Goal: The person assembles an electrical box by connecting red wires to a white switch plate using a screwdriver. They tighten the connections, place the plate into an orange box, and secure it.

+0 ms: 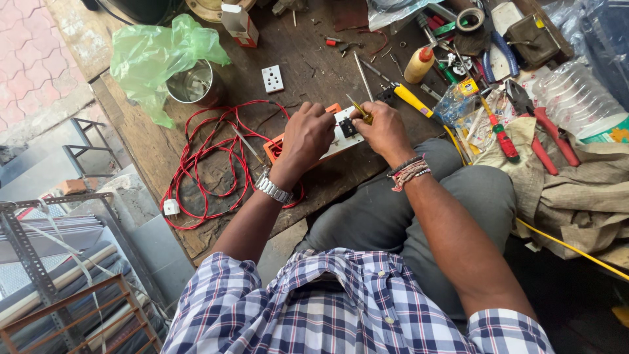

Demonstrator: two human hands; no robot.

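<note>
Orange-and-white switch box (333, 134) at 12 o'clock on surface (151, 147), near knee. Left hand (306, 136) clamps it steady; right hand (383, 130) pinches yellow screwdriver (360, 109), tip angled onto faceplate.

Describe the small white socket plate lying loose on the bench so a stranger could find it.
On the dark wooden bench, look between the metal tin and the hands. The socket plate lies flat, alone: square, white, with dark pin holes.
</note>
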